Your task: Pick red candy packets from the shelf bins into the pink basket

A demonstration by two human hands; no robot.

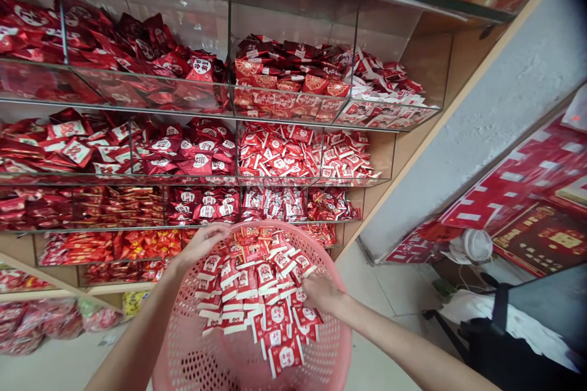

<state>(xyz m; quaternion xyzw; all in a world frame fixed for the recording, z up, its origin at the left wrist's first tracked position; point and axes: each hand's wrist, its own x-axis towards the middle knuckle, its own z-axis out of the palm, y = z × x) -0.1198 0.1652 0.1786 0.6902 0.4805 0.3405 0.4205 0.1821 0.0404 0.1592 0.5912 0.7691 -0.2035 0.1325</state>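
Observation:
A pink plastic basket with perforated walls stands in front of me, tilted in view. Many small red-and-white wrapped packets lie inside it, mostly in rows in the upper middle. At the basket's upper left edge, my left hand is closed on the rim. My right hand reaches into the basket from the right, its fingers curled among the packets at the pile's right side. Its fingertips are partly hidden there.
Glass-divided shelves full of red wrapped packets rise ahead. Bagged goods lie at lower left. A grey wall slopes along the right, near a red box, a white round object and a black chair-like frame.

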